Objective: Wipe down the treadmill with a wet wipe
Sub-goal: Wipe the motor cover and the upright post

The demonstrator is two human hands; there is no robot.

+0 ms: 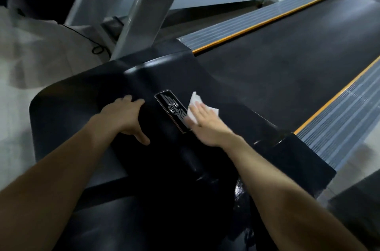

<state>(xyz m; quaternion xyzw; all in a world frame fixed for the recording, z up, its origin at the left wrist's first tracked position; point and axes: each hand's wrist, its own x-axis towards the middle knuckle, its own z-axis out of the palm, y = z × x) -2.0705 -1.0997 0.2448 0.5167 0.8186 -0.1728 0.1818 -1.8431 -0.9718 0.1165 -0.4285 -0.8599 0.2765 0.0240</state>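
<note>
I am working on the treadmill's black motor cover (86, 94), and I am taking the logo badge (171, 109) on it as my reference for everything. My right hand (205, 125) is lying flat, fingers spread, just to the belt side of the badge, pressing the wet wipe (194, 104) against the cover; the wipe is sticking out white beyond my fingertips and touching the badge's edge. The hand is blurred, so I judge it is sweeping rather than resting. My left hand (125, 116) is lying open on the other side of the badge, palm down and holding nothing, with the thumb hooked lower; I read it as a brace.

Beyond the badge, the running belt (287, 61) is stretching away between two ribbed side rails (257, 24), and a grey upright (141, 10) is rising from the cover's far corner.

To do this stroke well, I am thinking of keeping the palm flat so the whole wipe bears on the surface, not just a bunched corner. I would be overlapping passes, running them across the badge and into its raised border, where grime likely collects. Below the badge, wet streaks are glinting on the cover, so I judge that area done and the left-hand side still due.
</note>
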